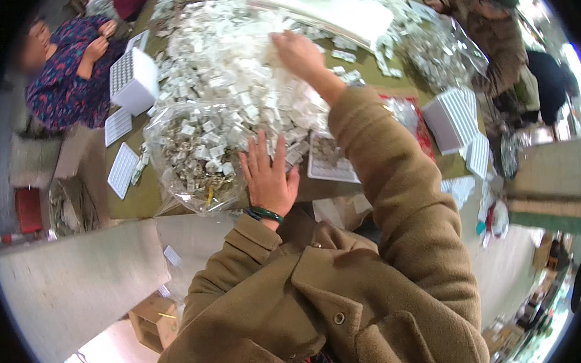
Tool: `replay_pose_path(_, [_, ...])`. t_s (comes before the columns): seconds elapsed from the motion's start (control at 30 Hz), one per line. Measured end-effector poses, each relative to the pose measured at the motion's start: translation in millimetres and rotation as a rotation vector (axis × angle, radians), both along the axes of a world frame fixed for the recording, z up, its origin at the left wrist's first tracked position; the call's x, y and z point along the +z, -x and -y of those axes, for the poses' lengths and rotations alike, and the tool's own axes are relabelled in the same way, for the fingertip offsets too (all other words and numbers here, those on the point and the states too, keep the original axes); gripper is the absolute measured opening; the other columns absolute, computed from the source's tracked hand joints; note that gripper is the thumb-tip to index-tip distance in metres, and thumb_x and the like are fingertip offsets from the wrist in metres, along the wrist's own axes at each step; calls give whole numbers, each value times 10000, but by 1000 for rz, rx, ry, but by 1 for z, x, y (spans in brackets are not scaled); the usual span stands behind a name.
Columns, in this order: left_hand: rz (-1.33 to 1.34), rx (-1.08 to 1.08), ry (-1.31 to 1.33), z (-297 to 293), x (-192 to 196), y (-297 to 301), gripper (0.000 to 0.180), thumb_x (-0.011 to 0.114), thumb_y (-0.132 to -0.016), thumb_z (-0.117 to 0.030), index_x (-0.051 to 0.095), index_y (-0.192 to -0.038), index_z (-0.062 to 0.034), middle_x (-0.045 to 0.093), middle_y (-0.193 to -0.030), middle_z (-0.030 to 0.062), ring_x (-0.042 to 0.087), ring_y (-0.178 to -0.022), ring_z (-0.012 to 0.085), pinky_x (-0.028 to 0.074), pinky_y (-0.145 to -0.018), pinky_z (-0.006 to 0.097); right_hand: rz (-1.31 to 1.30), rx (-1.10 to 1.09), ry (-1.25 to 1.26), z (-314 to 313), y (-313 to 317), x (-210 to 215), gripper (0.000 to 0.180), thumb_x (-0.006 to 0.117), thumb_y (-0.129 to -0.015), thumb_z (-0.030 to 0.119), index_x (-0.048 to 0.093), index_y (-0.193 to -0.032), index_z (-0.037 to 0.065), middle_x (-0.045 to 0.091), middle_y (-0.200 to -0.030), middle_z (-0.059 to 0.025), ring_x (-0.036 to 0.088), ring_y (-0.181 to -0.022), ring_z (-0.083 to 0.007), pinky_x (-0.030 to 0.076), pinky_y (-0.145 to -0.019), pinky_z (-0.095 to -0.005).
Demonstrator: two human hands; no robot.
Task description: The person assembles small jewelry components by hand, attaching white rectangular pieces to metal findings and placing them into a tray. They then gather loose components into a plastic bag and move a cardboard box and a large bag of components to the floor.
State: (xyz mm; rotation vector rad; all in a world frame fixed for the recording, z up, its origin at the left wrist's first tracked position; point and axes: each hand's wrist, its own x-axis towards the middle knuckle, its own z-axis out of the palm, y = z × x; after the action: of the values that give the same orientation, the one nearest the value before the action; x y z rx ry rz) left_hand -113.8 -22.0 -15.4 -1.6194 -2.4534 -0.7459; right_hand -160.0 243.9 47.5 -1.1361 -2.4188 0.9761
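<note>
A big heap of small white plastic pieces [198, 65] covers the table. My left hand [267, 180], with a dark bangle at its wrist, lies with fingers spread at the heap's near edge, beside a clear plastic bag [166, 175] of white and metallic-looking pieces. Stretched across the heap, my right hand [300, 54] reaches its far middle part, back of the hand up. Its fingers point left and bend down to the white pieces; their tips are hidden. Under my right forearm sits a white gridded tray [330, 174] with small round pieces in it.
Stacked white trays [133, 81] stand at left, with a loose tray [123, 171] below. Another tray stack [451, 121] is at right. Clear plastic sleeves [325, 12] lie at the back. One person [73, 71] sits left, another [494, 47] right, near a filled clear bag [441, 55].
</note>
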Motion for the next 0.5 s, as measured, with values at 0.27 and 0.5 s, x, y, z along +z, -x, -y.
replay_pose_path(0.27, [-59, 4, -7, -3, -3, -2, 758, 659, -816, -266, 332, -1489, -143, 268, -1532, 214, 265, -1394, 422, 178, -1132, 577, -448, 2, -201, 26, -26, 18, 418, 500, -963, 375, 635, -1166, 36, 558, -1294, -190, 557, -1147, -362, 446, -988, -450])
replay_pose_path(0.5, [-41, 12, -18, -2, -7, -2, 731, 660, -828, -277, 355, -1475, -126, 257, -1538, 204, 249, -1405, 401, 175, -1138, 571, 453, -421, -223, -78, -157, -26, 249, 544, -893, 212, 709, -1013, 68, 676, -1039, -185, 670, -959, -304, 552, -833, -407])
